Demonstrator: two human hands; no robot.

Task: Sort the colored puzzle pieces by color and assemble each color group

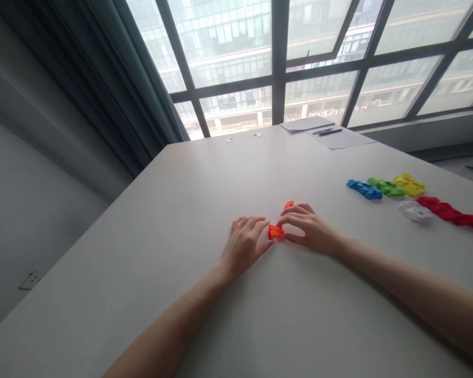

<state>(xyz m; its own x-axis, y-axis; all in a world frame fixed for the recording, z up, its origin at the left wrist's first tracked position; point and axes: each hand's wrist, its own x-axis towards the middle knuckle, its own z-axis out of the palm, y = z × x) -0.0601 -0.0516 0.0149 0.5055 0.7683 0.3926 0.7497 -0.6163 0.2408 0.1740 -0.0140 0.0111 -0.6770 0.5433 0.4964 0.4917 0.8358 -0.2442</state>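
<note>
A small orange plastic piece (276, 232) with notched edges lies on the white table (205, 189) between my two hands. My left hand (245, 242) has its thumb and fingertips at the left end of this piece, pinching it. At the opposite end, the fingers and thumb of my right hand (309, 227) curve round it in a grip. A second orange piece (289, 204) shows just beyond my right fingertips, partly hidden by them. Exactly how the fingers meet the held piece is too small to make out.
To the right lie rows of similar pieces: blue (364, 189), green (386, 187), yellow (409, 184), white (415, 211) and red (452, 212). Paper sheets (349, 139) and pens (330, 132) rest at the table's far edge, by the window. A dark curtain (114, 79) hangs at left.
</note>
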